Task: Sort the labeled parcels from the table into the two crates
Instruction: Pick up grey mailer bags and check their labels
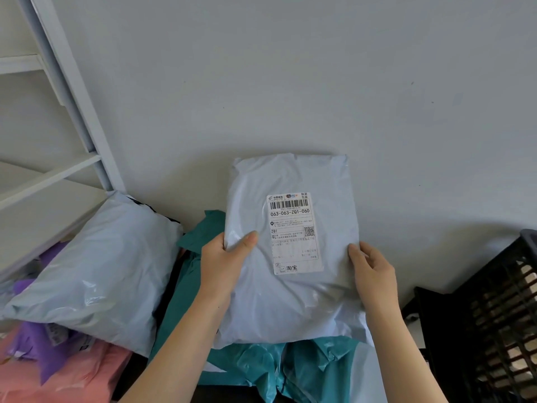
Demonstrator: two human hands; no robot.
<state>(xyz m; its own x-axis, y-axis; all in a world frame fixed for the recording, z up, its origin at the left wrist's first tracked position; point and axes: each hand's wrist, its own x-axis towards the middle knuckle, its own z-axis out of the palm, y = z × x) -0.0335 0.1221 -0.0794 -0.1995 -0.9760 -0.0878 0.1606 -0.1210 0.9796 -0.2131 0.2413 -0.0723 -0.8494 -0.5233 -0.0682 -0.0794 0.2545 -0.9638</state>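
A pale grey parcel (290, 301) was held upright before a plain grey-white wall (290, 82), grasped at its left edge by the left grip (223, 266) and at its right edge by the right grip (372, 271). White shelving (72, 112) was seen at left, a black slatted crate (499, 315) at right. Teal parcels (313, 370), a pale blue parcel (96, 271), a purple parcel (37, 347) and a pink parcel (72, 382) were heaped beneath. The white label (295, 245) was printed "063-063-ZQ1-060", "ZQ1" and "淘宝" under a barcode.
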